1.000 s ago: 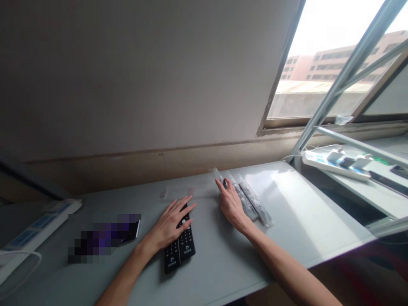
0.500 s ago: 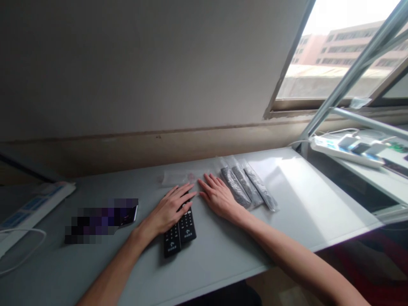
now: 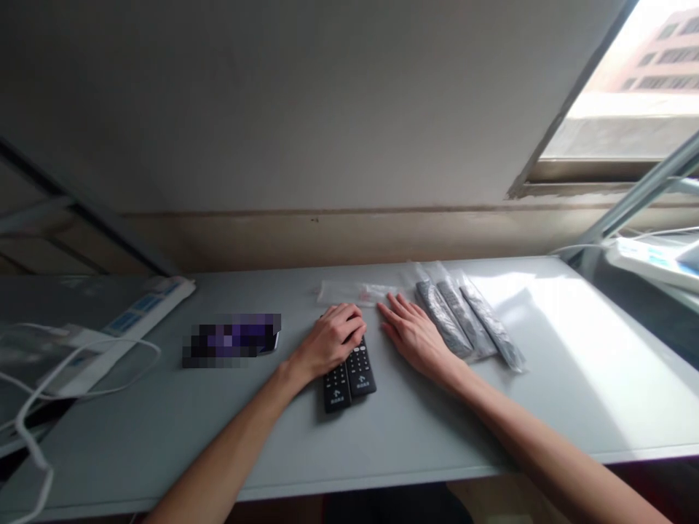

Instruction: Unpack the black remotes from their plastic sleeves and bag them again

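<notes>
Two black remote controls, a left one (image 3: 336,393) and a right one (image 3: 361,372), lie side by side on the grey table. My left hand (image 3: 331,338) covers their far ends, its fingers bent and closed over them. Flat on the tabletop to the right rests my right hand (image 3: 418,331), fingers stretched out, holding nothing. Just beyond it are three dark remotes in clear plastic sleeves: one nearest the hand (image 3: 445,320), a middle one (image 3: 464,316) and an outer one (image 3: 494,327). Past my fingertips lies a flat clear plastic sleeve (image 3: 344,292).
A phone (image 3: 267,343), partly pixelated, lies to the left. Further left are a white power strip (image 3: 158,306) and loose white cables (image 3: 33,429). Another white power strip (image 3: 655,258) is at the far right, near a metal frame bar (image 3: 638,200). The wall rises behind the table.
The view has turned left, so things sit further right. My left fingers, outstretched before, have curled over the remote controls. My right hand stays flat in about the same place.
</notes>
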Available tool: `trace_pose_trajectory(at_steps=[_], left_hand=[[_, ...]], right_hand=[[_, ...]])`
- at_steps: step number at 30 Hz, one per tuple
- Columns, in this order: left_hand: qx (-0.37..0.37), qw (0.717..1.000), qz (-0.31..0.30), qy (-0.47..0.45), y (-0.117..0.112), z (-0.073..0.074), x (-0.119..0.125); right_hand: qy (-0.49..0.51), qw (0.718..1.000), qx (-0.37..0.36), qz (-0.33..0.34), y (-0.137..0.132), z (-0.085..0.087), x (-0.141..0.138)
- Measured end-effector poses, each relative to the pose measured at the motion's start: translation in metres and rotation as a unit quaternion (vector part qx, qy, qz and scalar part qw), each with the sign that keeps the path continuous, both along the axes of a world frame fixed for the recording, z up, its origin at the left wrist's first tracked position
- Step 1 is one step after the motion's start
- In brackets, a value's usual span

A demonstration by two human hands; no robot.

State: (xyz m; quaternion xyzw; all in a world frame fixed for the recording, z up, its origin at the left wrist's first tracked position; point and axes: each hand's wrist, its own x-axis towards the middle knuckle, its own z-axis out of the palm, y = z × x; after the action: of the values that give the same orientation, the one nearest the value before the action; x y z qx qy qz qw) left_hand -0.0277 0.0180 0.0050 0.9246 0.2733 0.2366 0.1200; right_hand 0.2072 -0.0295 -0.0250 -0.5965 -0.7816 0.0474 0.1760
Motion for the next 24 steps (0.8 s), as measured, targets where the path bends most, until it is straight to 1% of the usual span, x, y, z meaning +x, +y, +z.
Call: trace_pose_trajectory(at_steps=[4,8,11,14,17,20,22,24], left_hand=[[0.007,1.0,-0.006,0.009,-0.002,0.001,-0.001],[0.003,1.0,-0.002,-0.001,-0.004,0.001,0.0],[-0.007,0.999,0.029,-0.027,-0.003,-0.003,0.001],[-0.021,0.996,0.064,-0.054,-0.002,-0.007,0.0],[-0.052,0.991,0.095,-0.082,-0.001,-0.007,-0.003],[-0.082,0.988,0.095,-0.096,-0.001,-0.005,-0.005],[-0.073,0.987,0.094,-0.111,-0.001,-0.004,-0.005],[-0.034,0.984,0.108,-0.138,-0.001,-0.001,-0.007]], right_hand=[[0.037,0.999,0.013,0.017,0.001,-0.003,0.003],[0.09,0.993,0.068,0.023,-0.004,0.005,0.0],[0.17,0.979,0.114,0.021,-0.008,0.012,-0.005],[0.26,0.956,0.135,0.023,-0.01,0.014,-0.008],[0.302,0.946,0.116,0.036,-0.011,0.014,-0.01],[0.295,0.95,0.07,0.077,-0.013,0.015,-0.014],[0.276,0.954,0.041,0.113,-0.014,0.015,-0.017],[0.26,0.957,0.026,0.129,-0.017,0.018,-0.02]])
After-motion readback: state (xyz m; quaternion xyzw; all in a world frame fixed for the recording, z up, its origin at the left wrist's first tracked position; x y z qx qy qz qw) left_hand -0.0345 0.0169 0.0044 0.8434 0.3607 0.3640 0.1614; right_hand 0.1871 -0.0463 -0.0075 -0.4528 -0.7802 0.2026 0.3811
